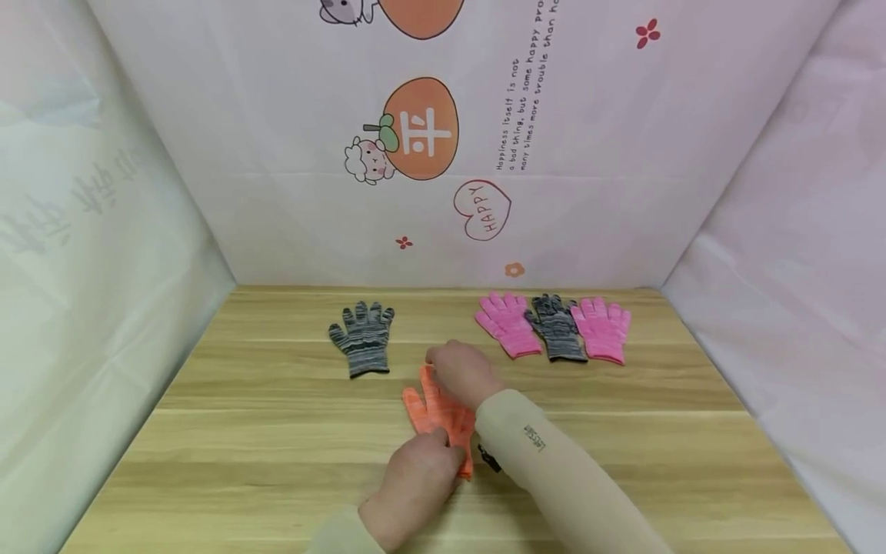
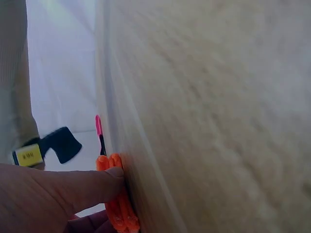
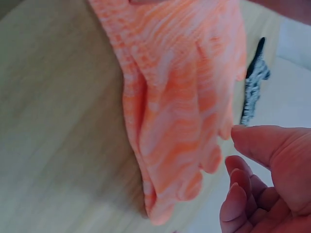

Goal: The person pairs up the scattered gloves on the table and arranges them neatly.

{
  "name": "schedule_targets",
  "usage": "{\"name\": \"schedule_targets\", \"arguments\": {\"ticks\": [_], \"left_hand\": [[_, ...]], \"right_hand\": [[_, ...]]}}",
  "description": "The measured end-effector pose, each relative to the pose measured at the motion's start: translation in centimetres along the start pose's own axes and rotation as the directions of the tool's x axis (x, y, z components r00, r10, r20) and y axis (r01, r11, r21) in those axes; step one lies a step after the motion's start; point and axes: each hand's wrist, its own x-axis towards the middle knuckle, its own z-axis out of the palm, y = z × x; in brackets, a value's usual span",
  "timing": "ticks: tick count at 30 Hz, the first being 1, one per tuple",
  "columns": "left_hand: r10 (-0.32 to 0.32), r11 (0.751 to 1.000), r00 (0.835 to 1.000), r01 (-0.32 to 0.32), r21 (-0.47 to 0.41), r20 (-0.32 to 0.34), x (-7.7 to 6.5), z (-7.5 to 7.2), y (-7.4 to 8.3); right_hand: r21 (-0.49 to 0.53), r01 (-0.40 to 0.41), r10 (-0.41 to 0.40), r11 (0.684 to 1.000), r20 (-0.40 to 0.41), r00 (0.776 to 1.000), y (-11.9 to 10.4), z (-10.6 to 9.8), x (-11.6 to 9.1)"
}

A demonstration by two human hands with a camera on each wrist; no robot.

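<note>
Glove (image 1: 448, 417), orange, well inside table (image 1: 277, 438) edges

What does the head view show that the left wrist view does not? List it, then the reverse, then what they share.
Only the head view: the heart marked HAPPY on the printed back sheet, and the striped gray glove lying apart on the left.

Only the left wrist view: the yellow label on the black piece by the right sleeve.

Both: the orange glove, the left grip pinching it, and the wooden tabletop.
</note>
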Motion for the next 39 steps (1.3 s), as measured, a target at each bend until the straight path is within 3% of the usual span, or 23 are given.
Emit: {"name": "schedule_targets", "arguments": {"ticks": [9,16,27,39], "left_hand": [[-0.016,0.999,1.0,0.015,0.029,0.017,0.1,0.2,0.6],[-0.015,0.999,0.999,0.016,0.029,-0.034,0.0,0.5,0.6],[-0.052,0.998,0.993,0.054,-0.021,0.109,0.2,0.2,0.6],[-0.065,0.996,0.988,0.074,-0.056,0.14,0.2,0.1,0.5]], "right_hand": [[-0.032,-0.008,0.006,0.999,-0.057,0.998,0.1,1.4,1.0],[-0.039,-0.014,0.012,0.999,-0.062,0.998,-0.2,1.7,1.3],[-0.069,-0.015,0.012,0.998,-0.037,0.999,-0.4,1.9,1.7],[-0.017,-0.004,0.002,1.0,-0.074,0.997,-0.7,1.7,2.5]]}}
